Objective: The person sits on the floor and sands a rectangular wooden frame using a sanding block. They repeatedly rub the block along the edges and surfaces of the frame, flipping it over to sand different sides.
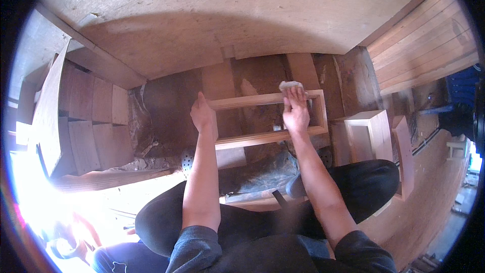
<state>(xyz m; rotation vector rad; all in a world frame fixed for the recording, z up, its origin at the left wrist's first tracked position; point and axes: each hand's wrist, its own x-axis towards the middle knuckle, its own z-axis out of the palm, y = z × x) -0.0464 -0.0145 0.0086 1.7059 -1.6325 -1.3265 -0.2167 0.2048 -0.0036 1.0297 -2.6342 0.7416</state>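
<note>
A pale rectangular wooden frame (250,141) with a moulded inner edge lies across the space in front of my knees. My left hand (203,113) grips its left end, fingers wrapped past the outer edge. Over the frame's far rail, near the right corner, my right hand (296,112) presses a whitish crumpled pad (291,84), perhaps sandpaper or cloth; its exact material is unclear. The fingers cover most of that pad. Through the frame's opening, dark ground shows.
Stacked wooden boxes or boards (94,121) stand at left. A smaller wooden frame piece (365,134) and a reddish board (403,155) rest at right. A large plywood panel (227,15) spans the far side; planks (424,45) lean right. Another person's leg (125,258) shows at lower left.
</note>
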